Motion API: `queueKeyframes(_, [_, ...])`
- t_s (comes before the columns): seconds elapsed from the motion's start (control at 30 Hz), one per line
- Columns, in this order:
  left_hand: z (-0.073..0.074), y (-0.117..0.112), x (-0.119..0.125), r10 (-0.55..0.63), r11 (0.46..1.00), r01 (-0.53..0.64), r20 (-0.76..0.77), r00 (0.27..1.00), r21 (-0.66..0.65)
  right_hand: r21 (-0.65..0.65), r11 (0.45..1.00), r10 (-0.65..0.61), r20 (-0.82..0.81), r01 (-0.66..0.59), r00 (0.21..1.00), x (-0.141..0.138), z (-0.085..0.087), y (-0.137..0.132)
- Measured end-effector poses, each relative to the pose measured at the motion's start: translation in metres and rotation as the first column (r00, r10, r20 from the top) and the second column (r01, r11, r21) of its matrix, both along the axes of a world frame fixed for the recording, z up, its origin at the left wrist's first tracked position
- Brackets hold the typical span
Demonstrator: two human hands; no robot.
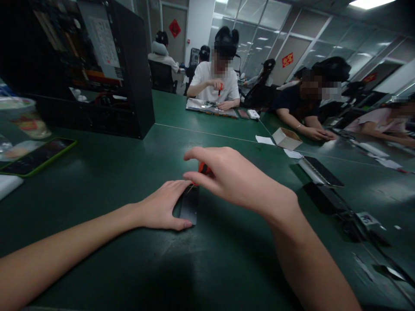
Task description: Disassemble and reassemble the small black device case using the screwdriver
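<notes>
My left hand (164,206) lies on the green table (129,172) and grips a small flat black device (190,206) by its sides, thumb along the near edge. My right hand (231,177) hovers just above it, fingers curled round a small red-handled tool (204,168) whose tip points down at the device. Most of the tool is hidden by the fingers.
An open black computer case (97,65) stands at the back left. A phone in a green case (39,156) and a plastic cup (27,116) lie at the left. A black phone (319,170), a small cardboard box (287,138) and paper slips are at the right. Several people sit at the far side.
</notes>
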State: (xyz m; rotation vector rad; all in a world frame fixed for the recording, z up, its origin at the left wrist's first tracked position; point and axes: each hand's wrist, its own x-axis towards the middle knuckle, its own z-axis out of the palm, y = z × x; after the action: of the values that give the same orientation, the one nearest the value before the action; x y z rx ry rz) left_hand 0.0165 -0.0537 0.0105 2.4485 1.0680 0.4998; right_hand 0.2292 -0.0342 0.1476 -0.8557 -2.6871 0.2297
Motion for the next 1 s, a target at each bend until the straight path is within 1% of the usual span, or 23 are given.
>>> queueKeyframes(0.03, [0.000,0.000,0.000,-0.004,1.000,0.004,0.005,1.000,-0.001,0.015,1.000,-0.024,-0.008,0.024,1.000,-0.002,-0.001,0.001])
queueKeyframes(0.1, [0.000,0.001,0.000,-0.006,1.000,0.006,0.010,1.000,-0.003,0.004,1.000,-0.016,-0.043,0.016,0.999,-0.004,-0.003,0.004])
queueKeyframes(0.23, [0.001,0.000,0.000,0.010,1.000,-0.010,0.008,1.000,0.002,-0.055,0.988,0.138,-0.082,-0.142,0.987,0.001,-0.001,0.001])
queueKeyframes(0.33, [0.002,-0.001,0.001,0.015,1.000,-0.015,0.012,1.000,0.003,-0.102,0.956,0.269,-0.063,-0.274,0.961,0.006,0.003,-0.009])
queueKeyframes(0.4, [0.003,-0.002,0.001,0.012,1.000,-0.012,0.007,1.000,-0.012,-0.124,0.941,0.311,-0.052,-0.315,0.949,0.008,0.004,-0.015])
queueKeyframes(0.43, [0.003,-0.002,0.001,0.014,1.000,-0.014,0.002,1.000,-0.019,-0.126,0.943,0.305,-0.045,-0.308,0.951,0.009,0.005,-0.017])
queueKeyframes(0.5, [0.003,-0.002,0.001,0.020,1.000,-0.020,-0.004,1.000,-0.020,-0.098,0.970,0.224,-0.015,-0.224,0.975,0.008,0.005,-0.018])
queueKeyframes(0.57, [0.001,-0.001,0.001,0.020,1.000,-0.021,-0.008,1.000,-0.017,-0.018,0.999,0.050,0.052,-0.049,0.997,0.006,0.004,-0.014])
queueKeyframes(0.6, [0.001,-0.001,0.001,0.022,1.000,-0.023,-0.010,1.000,-0.014,0.040,0.997,-0.064,0.100,0.060,0.993,0.004,0.004,-0.012])
queueKeyframes(0.63, [0.000,-0.001,0.001,0.025,1.000,-0.025,-0.016,1.000,-0.014,0.107,0.980,-0.181,0.145,0.167,0.973,0.003,0.003,-0.009])
queueKeyframes(0.67, [-0.001,-0.001,0.000,0.030,0.999,-0.030,-0.022,0.999,-0.013,0.168,0.951,-0.287,0.181,0.258,0.940,0.001,0.002,-0.007])
queueKeyframes(0.7, [-0.001,-0.001,0.000,0.036,0.999,-0.036,-0.027,0.999,-0.009,0.212,0.923,-0.364,0.201,0.322,0.910,0.000,0.001,-0.005])
queueKeyframes(0.73, [-0.001,-0.001,0.000,0.041,0.999,-0.041,-0.030,0.999,-0.005,0.229,0.908,-0.397,0.205,0.350,0.895,-0.001,0.000,-0.004])
queueKeyframes(0.77, [-0.001,-0.001,0.000,0.041,0.999,-0.041,-0.030,0.999,-0.002,0.217,0.913,-0.386,0.194,0.344,0.902,-0.002,-0.001,-0.003])
queueKeyframes(0.8, [0.000,-0.001,0.000,0.035,0.999,-0.035,-0.026,0.999,-0.001,0.183,0.933,-0.340,0.172,0.309,0.925,-0.003,-0.001,-0.002])
queueKeyframes(0.87, [0.001,-0.001,0.001,0.019,1.000,-0.019,-0.010,1.000,-0.002,0.093,0.980,-0.184,0.110,0.174,0.977,-0.001,0.000,-0.003])
queueKeyframes(0.9, [0.002,-0.001,0.001,0.008,1.000,-0.008,-0.004,1.000,-0.005,0.056,0.994,-0.100,0.075,0.096,0.992,0.000,0.000,-0.003])
queueKeyframes(1.0, [0.004,-0.001,0.001,0.001,1.000,-0.001,-0.002,1.000,-0.022,0.000,0.995,0.101,0.009,-0.101,0.995,0.009,0.003,-0.001])
